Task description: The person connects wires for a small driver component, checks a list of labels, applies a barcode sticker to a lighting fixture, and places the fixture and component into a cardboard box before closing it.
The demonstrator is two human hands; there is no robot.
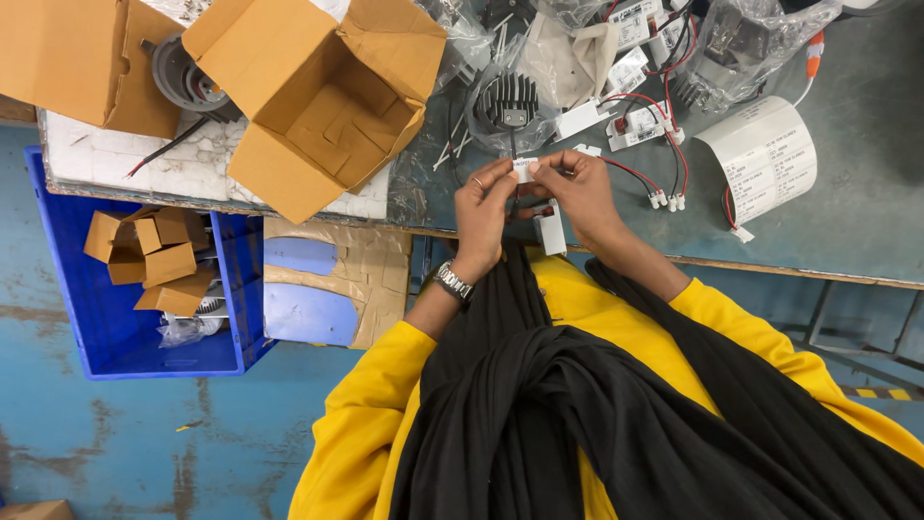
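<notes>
My left hand (484,214) and my right hand (580,193) meet at the edge of a grey worktable (857,221). Both pinch a small white label (525,169) between thumbs and forefingers. A small white rectangular driver box (551,229) hangs just below the hands, with red and black wires (637,175) running right to white connectors (666,200). A black finned heat sink (505,101) in clear plastic lies just beyond my fingers. My left wrist wears a metal watch, and a ring shows on one finger.
An open cardboard box (322,101) sits at the table's left, another box (72,58) beyond it. A curled sheet of white labels (765,159) lies to the right. More bagged parts and white drivers (635,120) crowd the back. A blue crate (115,318) with small cartons stands on the floor.
</notes>
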